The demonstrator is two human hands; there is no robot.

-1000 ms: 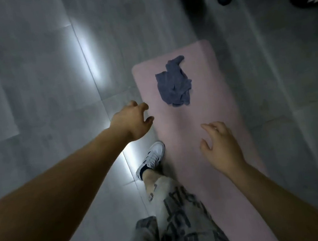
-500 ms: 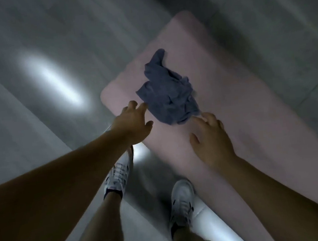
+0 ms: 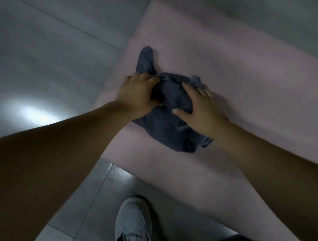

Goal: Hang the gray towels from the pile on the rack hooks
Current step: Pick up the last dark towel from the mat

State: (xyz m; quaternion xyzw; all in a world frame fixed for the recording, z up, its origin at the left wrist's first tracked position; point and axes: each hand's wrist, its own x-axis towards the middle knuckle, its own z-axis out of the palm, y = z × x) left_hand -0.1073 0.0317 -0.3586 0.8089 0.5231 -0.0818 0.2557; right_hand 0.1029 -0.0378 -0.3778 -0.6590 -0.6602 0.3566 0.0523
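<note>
Now both hands have reached the gray towels (image 3: 166,127): left hand (image 3: 139,95) grips a fold, right hand (image 3: 200,112) presses down with fingers spread; pickup can begin

The left hand (image 3: 137,95) and right hand (image 3: 202,113) partly hide the gray towel (image 3: 163,131).
</note>
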